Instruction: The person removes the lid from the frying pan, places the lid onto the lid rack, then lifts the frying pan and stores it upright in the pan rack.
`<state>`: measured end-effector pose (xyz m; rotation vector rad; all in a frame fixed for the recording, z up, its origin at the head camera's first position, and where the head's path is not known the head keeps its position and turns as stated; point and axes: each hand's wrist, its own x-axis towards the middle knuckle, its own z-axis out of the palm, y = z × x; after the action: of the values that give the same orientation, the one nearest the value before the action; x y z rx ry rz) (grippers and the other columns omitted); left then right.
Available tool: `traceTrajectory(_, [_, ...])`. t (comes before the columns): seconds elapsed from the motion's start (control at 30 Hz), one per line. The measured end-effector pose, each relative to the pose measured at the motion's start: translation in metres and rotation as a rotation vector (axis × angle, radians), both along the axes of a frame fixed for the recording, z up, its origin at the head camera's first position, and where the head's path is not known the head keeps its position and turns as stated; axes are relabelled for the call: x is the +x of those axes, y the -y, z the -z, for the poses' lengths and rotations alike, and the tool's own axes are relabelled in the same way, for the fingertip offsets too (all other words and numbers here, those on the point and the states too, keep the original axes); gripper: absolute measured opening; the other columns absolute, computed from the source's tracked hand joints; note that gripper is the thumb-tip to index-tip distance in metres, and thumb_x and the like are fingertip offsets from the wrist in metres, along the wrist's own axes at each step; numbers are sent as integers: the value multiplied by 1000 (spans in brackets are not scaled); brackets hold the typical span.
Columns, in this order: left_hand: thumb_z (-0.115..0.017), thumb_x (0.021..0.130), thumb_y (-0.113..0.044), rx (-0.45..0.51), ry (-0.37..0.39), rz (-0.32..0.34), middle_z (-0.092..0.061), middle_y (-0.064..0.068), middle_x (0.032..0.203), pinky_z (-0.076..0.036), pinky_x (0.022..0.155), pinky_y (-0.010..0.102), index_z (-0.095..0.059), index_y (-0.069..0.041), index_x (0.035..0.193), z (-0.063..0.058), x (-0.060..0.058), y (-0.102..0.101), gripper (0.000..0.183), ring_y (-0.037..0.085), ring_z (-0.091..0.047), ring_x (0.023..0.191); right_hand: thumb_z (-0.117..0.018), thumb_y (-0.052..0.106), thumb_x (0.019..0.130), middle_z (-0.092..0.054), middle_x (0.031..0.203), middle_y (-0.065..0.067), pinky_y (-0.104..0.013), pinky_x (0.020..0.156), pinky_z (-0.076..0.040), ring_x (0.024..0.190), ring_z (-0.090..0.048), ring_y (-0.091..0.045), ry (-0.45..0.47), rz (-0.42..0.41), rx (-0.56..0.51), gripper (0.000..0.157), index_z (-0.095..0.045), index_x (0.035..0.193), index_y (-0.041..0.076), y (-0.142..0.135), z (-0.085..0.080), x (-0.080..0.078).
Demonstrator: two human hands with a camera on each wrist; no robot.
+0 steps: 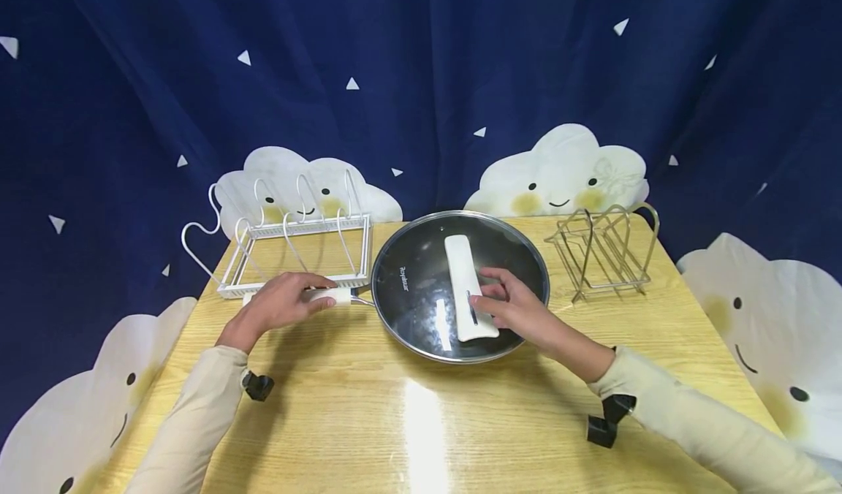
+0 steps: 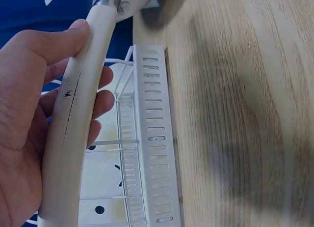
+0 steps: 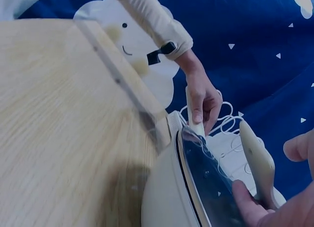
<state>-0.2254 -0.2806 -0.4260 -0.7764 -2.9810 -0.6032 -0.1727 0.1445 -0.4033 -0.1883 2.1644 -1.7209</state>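
My left hand [image 1: 279,302] grips the cream handle [image 2: 76,109] of a wok, fingers wrapped beneath it and thumb along the top. The pale wok body [image 3: 162,192] shows in the right wrist view, close over the wooden table. A dark glass lid [image 1: 414,249] with a metal rim covers it. Across the lid stands a long cream lid handle [image 1: 463,267]. My right hand [image 1: 520,310] is at the right side of that handle, thumb and fingers spread apart, the thumb overlapping the handle in the head view.
A white wire rack [image 1: 230,288] with tall looped dividers stands at the back left, right behind the wok's handle. At the back right is a smaller metal wire rack [image 1: 608,286]. A blue cloud-patterned curtain [image 1: 421,114] hangs behind the wooden table [image 1: 342,413].
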Motion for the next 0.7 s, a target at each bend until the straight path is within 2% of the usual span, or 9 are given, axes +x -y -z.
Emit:
traceTrajectory(0.13, [-76,93,-35,0,11,-11,-75,-3,100,-51,77,41,-78,-20,116,0,0,-1,28,13,-60,79,-66,22,99,-59,129,-19,-23,69,-47,87,-59,-11,48,11,-101,75,-23,157,1,5,1,1])
traceTrajectory(0.23, [-75,93,-36,-3,18,-13,-75,-3,101,-51,78,42,-78,-20,116,0,0,-1,28,13,-61,80,-64,16,99,-61,128,-21,-20,61,-46,77,-61,-8,111,9,-197,76,-18,157,-1,9,2,4])
traceTrajectory(0.37, [-75,93,-37,-4,26,-12,-75,-3,102,-52,80,43,-77,-21,117,1,0,-1,28,13,-61,82,-65,13,99,-61,132,-27,-26,72,-58,88,-72,-16,159,20,-266,78,-14,156,-3,14,4,6])
traceTrajectory(0.43, [-75,93,-37,-4,29,-11,-75,-4,102,-51,80,43,-77,-21,117,1,0,-1,28,12,-60,82,-66,11,98,-61,131,-29,-31,78,-60,92,-73,-20,162,26,-276,77,-16,154,-6,17,5,7])
traceTrajectory(0.7, [-75,93,-37,-8,26,-10,-75,-4,102,-52,79,42,-77,-21,116,1,-1,0,28,12,-61,81,-69,8,96,-68,112,-23,-36,79,-61,85,-74,-25,175,32,-323,59,-35,138,-15,23,10,5])
